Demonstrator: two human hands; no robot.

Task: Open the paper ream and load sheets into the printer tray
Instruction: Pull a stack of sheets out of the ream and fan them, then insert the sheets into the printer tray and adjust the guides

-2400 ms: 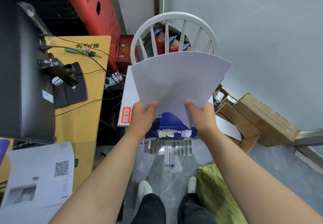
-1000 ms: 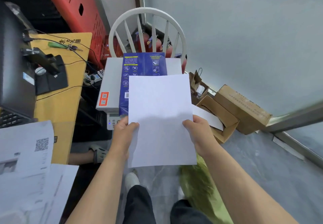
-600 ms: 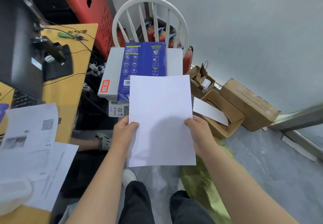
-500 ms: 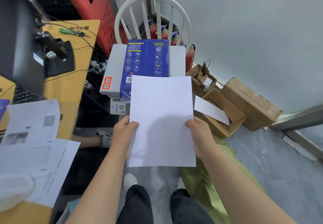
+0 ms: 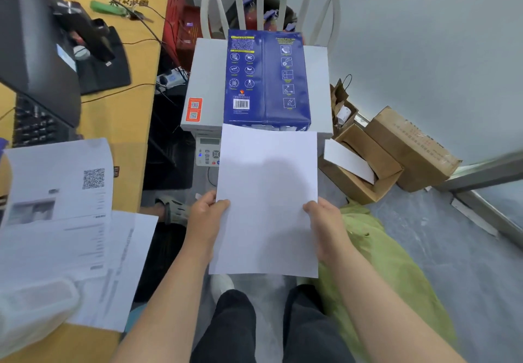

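Note:
I hold a stack of blank white sheets [image 5: 266, 198] flat in front of me, above my knees. My left hand [image 5: 208, 218] grips its left edge and my right hand [image 5: 325, 224] grips its right edge. Beyond the sheets a blue paper ream [image 5: 264, 79] lies on top of the grey printer [image 5: 205, 79], with its torn near end facing me. The printer's control panel [image 5: 208, 153] shows just left of the sheets. The sheets hide the printer's front and any tray.
The printer rests on a white spindle-back chair [image 5: 271, 0]. A yellow desk [image 5: 121, 102] on the left carries a black monitor, cables and printed pages [image 5: 56, 207]. Open cardboard boxes [image 5: 376, 153] stand on the floor at right, and a green bag [image 5: 382, 263] lies beside my right leg.
The sheets were held up and fanned over the ream 2.4 s ago; now they lie flat and lower, nearer to me. In the last second the view shifted slightly, but the hands kept their grip.

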